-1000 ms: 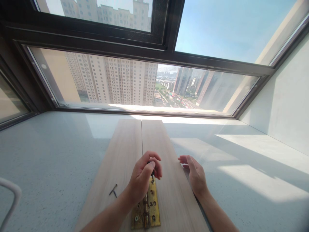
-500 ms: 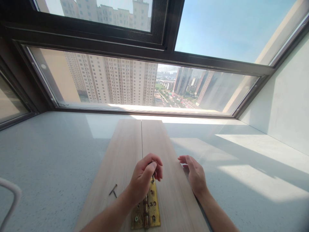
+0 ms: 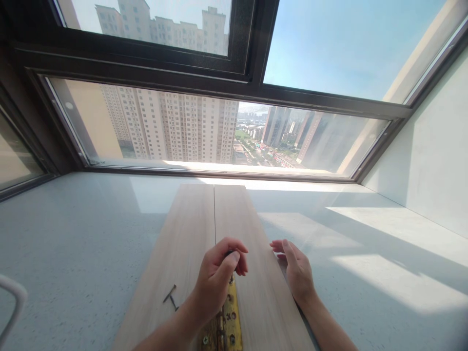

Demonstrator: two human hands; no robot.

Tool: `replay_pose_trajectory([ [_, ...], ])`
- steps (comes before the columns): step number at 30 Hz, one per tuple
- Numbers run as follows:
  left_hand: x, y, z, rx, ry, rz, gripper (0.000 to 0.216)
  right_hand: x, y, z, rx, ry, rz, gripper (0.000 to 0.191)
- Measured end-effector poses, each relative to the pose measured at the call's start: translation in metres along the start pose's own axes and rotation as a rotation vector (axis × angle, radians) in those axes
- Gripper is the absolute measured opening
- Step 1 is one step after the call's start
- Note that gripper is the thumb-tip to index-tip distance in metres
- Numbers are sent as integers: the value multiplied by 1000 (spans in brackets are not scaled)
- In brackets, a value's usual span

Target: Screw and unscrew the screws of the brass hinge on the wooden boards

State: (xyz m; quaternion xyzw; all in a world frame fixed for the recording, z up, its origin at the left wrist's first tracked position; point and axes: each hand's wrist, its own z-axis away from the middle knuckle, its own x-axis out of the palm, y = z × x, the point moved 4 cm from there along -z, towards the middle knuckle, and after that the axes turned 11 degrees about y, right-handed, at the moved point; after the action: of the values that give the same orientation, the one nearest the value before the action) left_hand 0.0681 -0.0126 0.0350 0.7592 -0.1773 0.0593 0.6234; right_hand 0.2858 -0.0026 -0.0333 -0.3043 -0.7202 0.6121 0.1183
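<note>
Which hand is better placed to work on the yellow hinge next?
The left hand, I'd judge: it's over the far end of the hinge, curled around a dark object that's mostly hidden. The right hand is off at the outer edge of the right board.

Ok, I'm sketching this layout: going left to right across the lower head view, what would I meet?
White bar → screws → left hand → right hand → wall.

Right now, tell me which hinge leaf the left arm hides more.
The left leaf: only its brownish near part shows below the left arm. The right leaf, yellower, shows much more, with several holes in view.
</note>
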Motion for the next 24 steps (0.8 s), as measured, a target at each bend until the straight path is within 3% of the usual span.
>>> replay_pose_trajectory([
  [9, 6, -2, 1, -74, -87, 13, 20, 2, 1, 0, 12, 4, 4, 47],
  [24, 7, -1, -1, -54, -125, -12, 20, 1, 5, -2, 23, 5, -3, 47],
])
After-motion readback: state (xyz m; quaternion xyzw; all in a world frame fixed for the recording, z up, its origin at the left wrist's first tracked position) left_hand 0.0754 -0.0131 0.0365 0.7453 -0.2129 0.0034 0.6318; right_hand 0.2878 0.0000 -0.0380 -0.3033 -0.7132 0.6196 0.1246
